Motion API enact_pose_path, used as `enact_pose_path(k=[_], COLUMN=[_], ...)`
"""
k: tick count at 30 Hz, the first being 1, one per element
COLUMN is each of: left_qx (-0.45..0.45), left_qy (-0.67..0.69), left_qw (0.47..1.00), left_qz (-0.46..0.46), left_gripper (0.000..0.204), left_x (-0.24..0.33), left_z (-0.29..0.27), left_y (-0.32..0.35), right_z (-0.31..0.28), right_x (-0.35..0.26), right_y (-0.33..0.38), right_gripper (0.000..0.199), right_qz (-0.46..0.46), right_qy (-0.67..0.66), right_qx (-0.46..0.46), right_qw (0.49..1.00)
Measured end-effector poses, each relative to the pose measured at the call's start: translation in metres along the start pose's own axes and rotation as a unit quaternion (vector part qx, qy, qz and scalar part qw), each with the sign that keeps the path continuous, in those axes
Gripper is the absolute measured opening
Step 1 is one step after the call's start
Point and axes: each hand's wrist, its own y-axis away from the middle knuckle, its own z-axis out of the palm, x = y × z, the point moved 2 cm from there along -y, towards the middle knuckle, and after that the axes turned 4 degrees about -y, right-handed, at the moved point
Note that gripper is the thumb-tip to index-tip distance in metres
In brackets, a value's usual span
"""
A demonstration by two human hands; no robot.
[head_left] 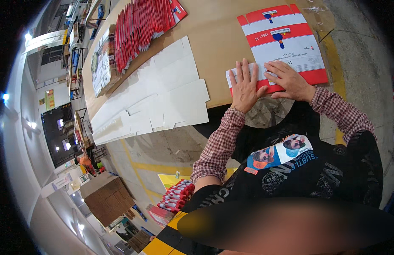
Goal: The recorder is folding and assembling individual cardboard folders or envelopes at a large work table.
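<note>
A flat red and white printed carton (286, 53) lies on the brown tabletop at the right. Both of my hands rest on its near part. My left hand (245, 87) is flat at the carton's near left corner, fingers stretched forward and thumb out to the right. Just right of it, my right hand (289, 80) lies with its fingers spread, pointing left across the printed panel. Neither hand grips anything. The palms and the bit of carton beneath them are hidden.
Plain white cardboard blanks (163, 93) overlap on the table (218, 25) to the left. Beyond them stand a leaning row of folded red cartons (141, 29) and a stack of printed flat sheets (104, 63). More red-and-white pieces (176, 196) sit below, left of my body.
</note>
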Motion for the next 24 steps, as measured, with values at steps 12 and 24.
enact_pose_path(k=[12,24], left_qx=[0.080,0.257], left_qy=[0.126,0.213], left_qw=[0.983,0.907], left_qz=[-0.112,-0.255], left_gripper=[0.063,0.058], left_x=[0.008,-0.038], left_z=[0.009,-0.049], left_y=[-0.009,0.064], right_z=[-0.050,-0.083], right_x=[0.064,0.172], right_y=[0.118,-0.059], right_gripper=[0.043,0.066], right_qz=[0.370,0.265], right_qy=[-0.614,-0.513], right_qx=[0.404,0.031], right_qw=[0.569,0.816])
